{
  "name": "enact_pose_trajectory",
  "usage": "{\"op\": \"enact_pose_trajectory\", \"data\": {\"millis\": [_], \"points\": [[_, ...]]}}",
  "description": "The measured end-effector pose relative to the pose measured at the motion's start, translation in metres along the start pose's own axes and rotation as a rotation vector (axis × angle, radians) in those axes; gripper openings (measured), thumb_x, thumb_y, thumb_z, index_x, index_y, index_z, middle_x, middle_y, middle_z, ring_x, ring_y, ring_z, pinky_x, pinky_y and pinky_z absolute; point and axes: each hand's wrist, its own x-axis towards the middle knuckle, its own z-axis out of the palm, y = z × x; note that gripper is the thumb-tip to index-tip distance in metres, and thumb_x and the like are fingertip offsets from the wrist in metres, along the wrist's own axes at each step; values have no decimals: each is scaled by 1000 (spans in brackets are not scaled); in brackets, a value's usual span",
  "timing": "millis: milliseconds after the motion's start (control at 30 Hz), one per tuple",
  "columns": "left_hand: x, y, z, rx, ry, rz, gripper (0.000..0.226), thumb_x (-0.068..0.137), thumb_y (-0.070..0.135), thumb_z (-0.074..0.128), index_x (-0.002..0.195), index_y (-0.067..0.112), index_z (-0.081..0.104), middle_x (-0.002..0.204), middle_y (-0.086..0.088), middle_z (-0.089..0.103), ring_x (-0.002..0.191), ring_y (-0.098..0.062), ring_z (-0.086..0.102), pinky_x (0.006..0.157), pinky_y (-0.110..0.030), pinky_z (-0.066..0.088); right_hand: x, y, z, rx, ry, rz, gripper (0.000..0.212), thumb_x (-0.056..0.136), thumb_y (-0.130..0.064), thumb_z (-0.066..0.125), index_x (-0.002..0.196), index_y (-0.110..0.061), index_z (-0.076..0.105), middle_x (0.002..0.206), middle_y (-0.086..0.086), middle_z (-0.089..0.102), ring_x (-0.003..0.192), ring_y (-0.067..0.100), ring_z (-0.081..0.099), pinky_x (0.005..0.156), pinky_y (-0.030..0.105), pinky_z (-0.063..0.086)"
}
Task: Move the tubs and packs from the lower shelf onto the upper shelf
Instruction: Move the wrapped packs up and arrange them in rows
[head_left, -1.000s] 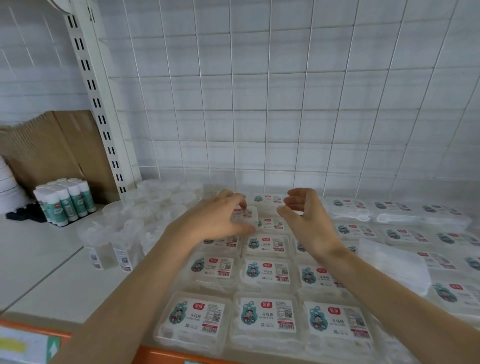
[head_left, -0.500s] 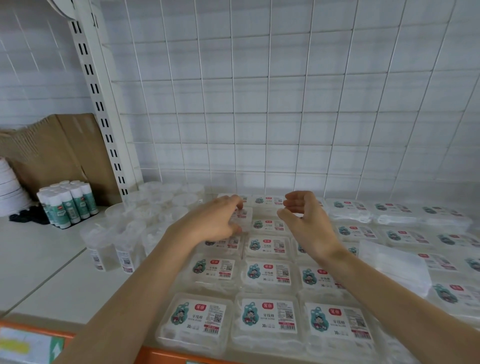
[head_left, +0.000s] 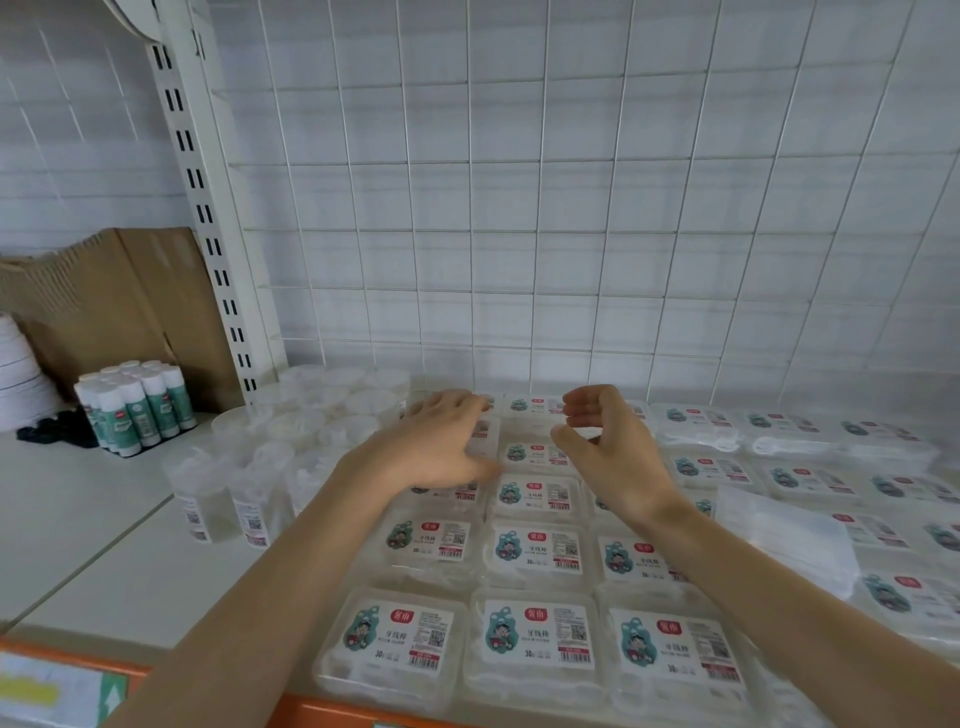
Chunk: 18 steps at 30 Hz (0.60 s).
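The packs (head_left: 535, 551) lie flat in neat rows on the shelf (head_left: 104, 545) in front of you, labels up, and the clear tubs (head_left: 249, 483) stand close together just beside them on the left. Your left hand (head_left: 441, 447) is palm down over the back rows, its fingers almost straight and a little spread; the tips seem to rest on one back pack (head_left: 487, 432), and they do not close round it. Your right hand (head_left: 613, 452) hovers just beside the left, bent in a loose C with thumb and fingers apart, and I see nothing held in it. It looks like you are setting this pack into its row near the wire grid (head_left: 519, 208). To do it well, press lightly and slide the pack until its edges meet the neighbours, and use the right hand as a stop on the other side. These packs are light and smooth, so I think a hard push can move the whole row. Lift your forearms a little, because they pass low over the front packs. The glue sticks (head_left: 140, 410) are well apart, so they are no trouble.
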Motion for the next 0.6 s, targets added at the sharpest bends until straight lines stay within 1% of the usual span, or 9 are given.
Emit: {"op": "enact_pose_trajectory", "data": {"millis": [100,233,333,400,467,533,600], "points": [[-3,11,3,-31,69,86,82,92,53,58,155,23,16,162,5,15,148,-18,14,118,-39,19,6,-4,-2,-31,3,-45,29,91,-19,63,115,-24,48,114,-10,56,104,2,55,79,12,42],[-5,27,11,-9,138,232,69,95,48,57,152,22,27,160,5,17,148,-14,13,118,-32,14,19,-15,-11,9,64,-65,25,90,-17,63,112,-21,52,110,-8,59,102,5,57,80,15,44],[-5,33,17,-8,116,305,62,96,47,55,149,23,33,158,5,24,145,-9,16,116,-26,14,24,-20,-23,11,67,-26,25,90,-17,63,112,-21,52,108,-7,59,99,4,57,77,14,45],[-5,36,22,-3,96,342,58,97,47,52,147,23,36,157,5,26,145,-7,15,117,-28,13,22,-21,-33,0,69,-10,26,91,-18,63,115,-20,54,108,-7,60,99,4,57,77,13,45],[-6,36,24,-8,82,352,55,98,47,51,146,25,38,157,6,27,145,-7,15,119,-31,14,17,-21,-47,-69,56,-12,26,91,-20,63,116,-21,55,108,-10,59,98,1,56,71,10,41],[-6,36,24,-11,74,357,52,98,46,50,145,26,40,155,8,31,143,-6,20,118,-31,17,8,-17,-66,-206,0,-40,23,91,-24,64,112,-25,55,108,-13,56,96,-1,55,66,12,40],[-6,37,24,-12,61,361,50,98,47,50,143,27,43,153,10,35,142,-6,24,117,-30,19,-3,-10,-88,-386,-103,-95,18,91,-31,65,106,-30,56,108,-15,56,99,-2,55,72,12,40]]}}
